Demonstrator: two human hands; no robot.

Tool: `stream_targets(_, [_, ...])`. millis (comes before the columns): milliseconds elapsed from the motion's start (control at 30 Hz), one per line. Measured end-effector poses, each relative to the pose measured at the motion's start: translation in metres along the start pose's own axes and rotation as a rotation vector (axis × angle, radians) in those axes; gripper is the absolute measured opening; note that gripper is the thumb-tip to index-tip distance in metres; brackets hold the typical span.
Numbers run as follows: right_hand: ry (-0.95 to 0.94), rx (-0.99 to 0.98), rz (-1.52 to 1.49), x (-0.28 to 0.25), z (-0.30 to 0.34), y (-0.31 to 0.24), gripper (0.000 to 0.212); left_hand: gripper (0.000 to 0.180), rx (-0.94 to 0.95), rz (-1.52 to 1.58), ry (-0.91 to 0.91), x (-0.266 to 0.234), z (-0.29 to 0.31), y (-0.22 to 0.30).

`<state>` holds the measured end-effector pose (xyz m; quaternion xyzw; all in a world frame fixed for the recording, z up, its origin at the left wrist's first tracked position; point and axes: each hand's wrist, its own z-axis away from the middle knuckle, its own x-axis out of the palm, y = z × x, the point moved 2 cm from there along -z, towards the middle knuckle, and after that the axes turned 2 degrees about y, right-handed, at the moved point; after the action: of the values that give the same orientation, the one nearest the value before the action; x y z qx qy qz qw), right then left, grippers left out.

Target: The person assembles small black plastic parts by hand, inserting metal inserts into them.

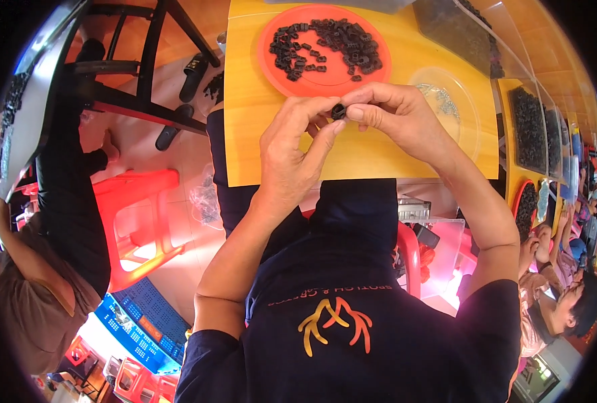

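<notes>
Above the near part of the yellow table (379, 158), both hands meet over one small black plastic piece (338, 111). My left hand (293, 148) pinches it between thumb and fingertips. From the other side, the thumb and forefinger of my right hand (399, 117) close on the same piece. Its exact shape is mostly covered by the fingers. Just beyond the hands lies a round red tray (325, 79) with many loose black plastic pieces (345, 43) on it. A shallow clear dish (469, 87) holding small silvery metal parts (439, 101) is beside my right wrist.
Clear bins of black parts (533, 127) line the right side. Left of the table are a red plastic stool (137, 218), a black metal frame (147, 74) and a blue crate (140, 326). Other people sit at the left (40, 289) and right (546, 305).
</notes>
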<state>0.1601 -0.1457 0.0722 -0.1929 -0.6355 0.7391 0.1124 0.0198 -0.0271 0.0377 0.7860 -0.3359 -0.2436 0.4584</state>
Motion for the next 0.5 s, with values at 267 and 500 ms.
stream_targets(267, [0.190,-0.337,0.485,0.002,0.021,-0.007,0.012,0.021,-0.137,-0.017,-0.024,-0.009,0.006,-0.012])
stream_targets(500, [0.514,-0.236,0.682,-0.103,0.046,0.019,0.015,0.015,-0.283,0.046,-0.087,-0.014,0.017,-0.030])
